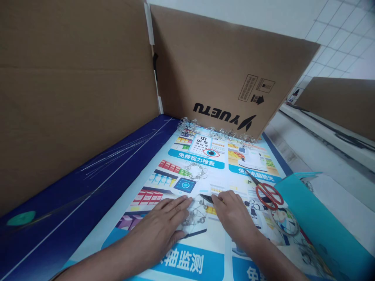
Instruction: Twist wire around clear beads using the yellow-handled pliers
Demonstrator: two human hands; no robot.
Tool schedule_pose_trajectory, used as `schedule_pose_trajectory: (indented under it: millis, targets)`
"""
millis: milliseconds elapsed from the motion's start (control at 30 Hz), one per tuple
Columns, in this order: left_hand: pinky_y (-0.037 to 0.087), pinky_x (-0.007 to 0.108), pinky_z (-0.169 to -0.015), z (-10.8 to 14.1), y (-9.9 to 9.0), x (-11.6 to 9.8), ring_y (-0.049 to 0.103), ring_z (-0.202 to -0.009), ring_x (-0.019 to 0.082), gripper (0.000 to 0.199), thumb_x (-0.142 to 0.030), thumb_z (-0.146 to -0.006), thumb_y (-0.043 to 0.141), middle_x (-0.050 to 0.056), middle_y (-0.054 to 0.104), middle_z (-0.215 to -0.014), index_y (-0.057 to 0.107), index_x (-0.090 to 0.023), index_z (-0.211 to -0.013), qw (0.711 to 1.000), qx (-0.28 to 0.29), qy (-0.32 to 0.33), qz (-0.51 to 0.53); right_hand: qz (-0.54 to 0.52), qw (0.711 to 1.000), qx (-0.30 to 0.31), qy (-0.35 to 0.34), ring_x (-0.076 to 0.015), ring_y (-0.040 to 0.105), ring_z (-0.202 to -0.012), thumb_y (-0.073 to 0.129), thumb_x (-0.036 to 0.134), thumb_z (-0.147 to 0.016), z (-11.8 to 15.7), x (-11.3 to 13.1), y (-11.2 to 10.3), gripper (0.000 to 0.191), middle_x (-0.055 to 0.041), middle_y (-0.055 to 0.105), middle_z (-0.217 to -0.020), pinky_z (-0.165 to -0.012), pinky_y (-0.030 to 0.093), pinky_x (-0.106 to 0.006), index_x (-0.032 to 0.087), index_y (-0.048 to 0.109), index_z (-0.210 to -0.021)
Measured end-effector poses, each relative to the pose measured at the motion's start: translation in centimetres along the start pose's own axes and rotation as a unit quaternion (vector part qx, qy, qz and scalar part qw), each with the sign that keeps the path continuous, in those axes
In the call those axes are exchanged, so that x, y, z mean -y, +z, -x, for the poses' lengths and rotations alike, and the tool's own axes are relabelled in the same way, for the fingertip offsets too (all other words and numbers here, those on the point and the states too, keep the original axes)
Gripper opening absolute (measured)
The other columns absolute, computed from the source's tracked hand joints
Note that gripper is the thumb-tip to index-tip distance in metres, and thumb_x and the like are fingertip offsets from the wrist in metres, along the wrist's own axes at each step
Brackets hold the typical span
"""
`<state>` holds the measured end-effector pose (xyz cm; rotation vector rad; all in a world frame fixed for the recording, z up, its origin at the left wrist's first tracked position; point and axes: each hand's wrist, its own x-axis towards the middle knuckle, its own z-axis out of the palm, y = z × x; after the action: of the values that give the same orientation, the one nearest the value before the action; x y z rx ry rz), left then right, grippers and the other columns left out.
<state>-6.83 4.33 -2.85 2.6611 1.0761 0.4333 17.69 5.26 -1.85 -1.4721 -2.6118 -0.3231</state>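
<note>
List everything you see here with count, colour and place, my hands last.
Flat cardboard panels: three, brown, left, back and far right.
Illustrated printed sheet: one, blue and white, across the work surface.
Thin tangled wire pieces: several, silvery, back panel's foot, mid-sheet, lower centre.
Red-handled scissors: one, red and dark, right side of sheet.
Round thin coil: one, pale, below the scissors.
Teal box-like object: one, teal, lower right.
Flat green patch: one, green, far left.
Grid-lined wall: one, white, upper right.
Slim pointed tool: one, black, lower centre.
Left hand: one, bare, at the lower wire piece.
Right hand: one, bare, gripping the tool.
</note>
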Motion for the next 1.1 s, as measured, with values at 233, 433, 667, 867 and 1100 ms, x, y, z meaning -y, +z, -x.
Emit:
schedule_pose_trajectory:
  millis: [233, 433, 667, 867, 1100]
  targets:
    - [0.030, 0.045, -0.101, 0.7, -0.2, 0.0, 0.033, -0.128, 0.026, 0.038, -0.032, -0.086, 0.048, 0.004, 0.034, -0.142, 0.047, -0.026, -0.124, 1.000, 0.011, -0.003, 0.001, 0.007, 1.000, 0.006, 0.007, -0.0217, 0.047, -0.093, 0.046, 0.011, -0.085, 0.5, 0.2, 0.6, 0.033, -0.0085, 0.055, -0.100, -0.079, 0.037, -0.033, 0.017, 0.050, -0.118]
    - [0.033, 0.045, -0.101, 1.3, -0.2, 0.7, 0.036, -0.126, 0.026, 0.045, -0.029, -0.085, 0.050, 0.004, 0.036, -0.141, 0.040, -0.026, -0.128, 0.998, 0.004, -0.038, 0.039, -0.002, 0.999, 0.013, 0.036, -0.0226, 0.046, -0.095, 0.045, 0.015, -0.087, 1.0, 0.4, 1.0, 0.030, -0.0091, 0.055, -0.103, -0.081, 0.037, -0.036, 0.016, 0.052, -0.116]
    - [0.044, 0.037, -0.088, 1.9, -1.5, 0.8, 0.054, -0.101, 0.020, 0.018, -0.018, -0.088, 0.041, 0.006, 0.061, -0.106, 0.056, -0.020, -0.098, 0.993, -0.059, -0.051, 0.086, 0.002, 0.999, -0.004, 0.045, -0.0232, 0.048, -0.095, 0.047, 0.022, -0.087, 1.1, 0.2, 1.3, 0.027, -0.0094, 0.056, -0.103, -0.082, 0.038, -0.038, 0.017, 0.055, -0.113]
    - [0.044, 0.036, -0.084, 2.9, -2.1, 0.4, 0.055, -0.093, 0.019, 0.017, -0.018, -0.088, 0.041, 0.004, 0.063, -0.097, 0.057, -0.020, -0.094, 0.994, -0.053, -0.018, 0.089, 0.021, 0.999, -0.037, 0.010, -0.0247, 0.050, -0.093, 0.044, 0.022, -0.089, 1.6, -0.3, 1.5, 0.028, -0.0125, 0.057, -0.098, -0.080, 0.041, -0.040, 0.012, 0.054, -0.113]
    - [0.037, 0.045, -0.096, 2.8, -1.7, 0.6, 0.045, -0.118, 0.024, 0.032, -0.023, -0.087, 0.045, 0.001, 0.051, -0.129, 0.047, -0.025, -0.119, 0.999, 0.027, 0.029, 0.026, 0.008, 0.999, -0.053, -0.006, -0.0243, 0.051, -0.092, 0.047, 0.023, -0.087, 1.8, -0.5, 0.9, 0.029, -0.0126, 0.056, -0.098, -0.079, 0.043, -0.040, 0.011, 0.053, -0.113]
